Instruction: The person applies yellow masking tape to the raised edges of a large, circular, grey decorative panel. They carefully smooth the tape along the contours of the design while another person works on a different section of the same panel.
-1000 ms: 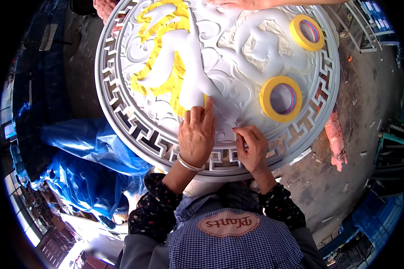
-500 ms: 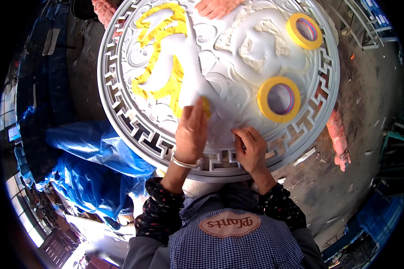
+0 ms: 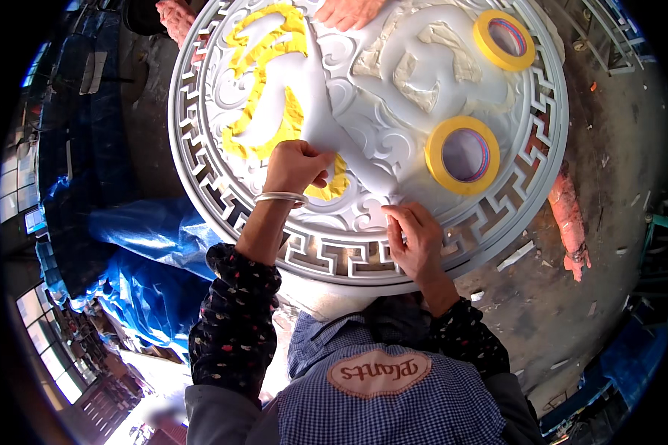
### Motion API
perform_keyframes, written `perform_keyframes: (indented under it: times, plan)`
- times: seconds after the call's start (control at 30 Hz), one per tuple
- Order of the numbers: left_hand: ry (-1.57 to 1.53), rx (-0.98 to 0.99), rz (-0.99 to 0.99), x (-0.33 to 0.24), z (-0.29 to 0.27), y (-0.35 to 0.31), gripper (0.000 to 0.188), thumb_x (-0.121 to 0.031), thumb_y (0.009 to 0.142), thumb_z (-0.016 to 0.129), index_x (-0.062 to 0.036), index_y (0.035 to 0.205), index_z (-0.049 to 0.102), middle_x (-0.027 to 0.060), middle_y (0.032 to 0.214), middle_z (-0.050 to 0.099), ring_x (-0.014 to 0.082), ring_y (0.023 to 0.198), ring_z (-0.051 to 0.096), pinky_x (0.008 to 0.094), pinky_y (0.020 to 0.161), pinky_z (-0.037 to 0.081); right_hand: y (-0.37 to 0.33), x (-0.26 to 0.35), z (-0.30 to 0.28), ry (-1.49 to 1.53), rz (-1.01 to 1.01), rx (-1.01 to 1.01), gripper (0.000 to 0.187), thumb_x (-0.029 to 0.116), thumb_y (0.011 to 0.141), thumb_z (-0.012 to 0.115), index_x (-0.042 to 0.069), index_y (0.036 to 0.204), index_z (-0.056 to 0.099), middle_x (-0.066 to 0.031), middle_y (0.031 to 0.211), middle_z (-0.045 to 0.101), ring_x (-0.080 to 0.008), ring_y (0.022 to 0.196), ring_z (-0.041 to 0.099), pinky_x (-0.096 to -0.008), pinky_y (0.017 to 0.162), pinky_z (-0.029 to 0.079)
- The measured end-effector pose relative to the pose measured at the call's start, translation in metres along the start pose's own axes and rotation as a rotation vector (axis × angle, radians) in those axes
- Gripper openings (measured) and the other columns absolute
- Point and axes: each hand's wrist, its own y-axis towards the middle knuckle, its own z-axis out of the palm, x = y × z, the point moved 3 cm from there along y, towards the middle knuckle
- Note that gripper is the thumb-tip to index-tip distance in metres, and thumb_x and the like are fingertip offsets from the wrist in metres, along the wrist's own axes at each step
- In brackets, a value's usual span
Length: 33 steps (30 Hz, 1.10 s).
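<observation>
A round pale-grey relief panel (image 3: 464, 278) with a fretwork rim lies before me. Crumpled yellow masking tape (image 3: 293, 122) covers ground around the raised shape on its left half. My left hand (image 3: 298, 170) is closed in a pinch over the lower end of that tape; its grip is hidden. Thumb and forefinger of my right hand (image 3: 416, 241) are closed near the raised stroke's lower tip, and what they hold is too small to tell. Two tape rolls, an upper one (image 3: 483, 37) and a lower one (image 3: 436, 159), rest on the panel's right side.
Another person's hand (image 3: 349, 11) rests on the panel's far edge. Reddish limb-like shapes stick out beyond the rim, one on the right (image 3: 568, 222) and one at upper left (image 3: 176, 21). Blue plastic sheeting (image 3: 152, 297) bunches at left. Scraps litter the concrete floor (image 3: 608, 185).
My left hand has moved left off the raised stroke and curled from extended fingers into a pinch. My right hand stays nearly in place. The other person's hand has shifted slightly left.
</observation>
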Motion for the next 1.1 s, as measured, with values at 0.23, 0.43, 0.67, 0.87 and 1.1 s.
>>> perform_keyframes:
  times: [0.23, 0.43, 0.67, 0.87, 1.1]
  plan:
    - [0.073, -0.014, -0.147, -0.01, 0.002, 0.005, 0.026, -0.017, 0.086, 0.087, 0.004, 0.086, 0.072, 0.0119, 0.071, 0.074, 0.0166, 0.054, 0.072, 0.0212, 0.043, 0.043, -0.001, 0.0, -0.002, 0.008, 0.008, 0.0, 0.025, -0.004, 0.084, 0.074, 0.007, 0.106, 0.071, -0.0092, 0.089, 0.065, -0.0305, 0.08, 0.067, -0.0411, 0.071, 0.056]
    - [0.037, -0.031, -0.217, -0.011, 0.002, 0.011, 0.025, -0.013, 0.085, 0.087, 0.0067, 0.091, 0.073, 0.0153, 0.073, 0.074, 0.0203, 0.057, 0.073, 0.0233, 0.042, 0.044, 0.0, 0.002, -0.004, -0.006, -0.028, -0.005, 0.025, -0.003, 0.084, 0.074, 0.007, 0.106, 0.071, -0.0086, 0.086, 0.063, -0.03, 0.079, 0.067, -0.0405, 0.071, 0.056]
    - [0.067, -0.019, -0.237, -0.02, 0.005, 0.011, 0.024, -0.012, 0.085, 0.087, 0.0066, 0.092, 0.074, 0.0164, 0.078, 0.076, 0.021, 0.059, 0.074, 0.0237, 0.041, 0.043, 0.0, 0.002, -0.005, 0.008, -0.042, -0.042, 0.024, -0.003, 0.085, 0.074, 0.006, 0.107, 0.07, -0.0085, 0.086, 0.063, -0.0299, 0.08, 0.066, -0.0412, 0.073, 0.056]
    - [0.0, 0.045, -0.294, -0.015, -0.006, 0.014, 0.024, -0.016, 0.087, 0.087, 0.0037, 0.094, 0.075, 0.0146, 0.08, 0.077, 0.0204, 0.063, 0.077, 0.0225, 0.041, 0.041, 0.001, 0.003, -0.007, 0.048, -0.036, -0.019, 0.023, -0.002, 0.086, 0.074, 0.006, 0.107, 0.069, -0.0087, 0.087, 0.063, -0.0303, 0.082, 0.066, -0.0424, 0.074, 0.055]
    - [0.076, 0.051, -0.303, -0.019, -0.004, 0.015, 0.026, -0.019, 0.087, 0.088, 0.0024, 0.095, 0.075, 0.0135, 0.082, 0.079, 0.0196, 0.065, 0.078, 0.0229, 0.043, 0.042, 0.0, 0.002, -0.007, 0.028, -0.03, -0.003, 0.023, -0.003, 0.086, 0.074, 0.005, 0.107, 0.069, -0.0091, 0.087, 0.063, -0.0303, 0.081, 0.066, -0.0418, 0.073, 0.055]
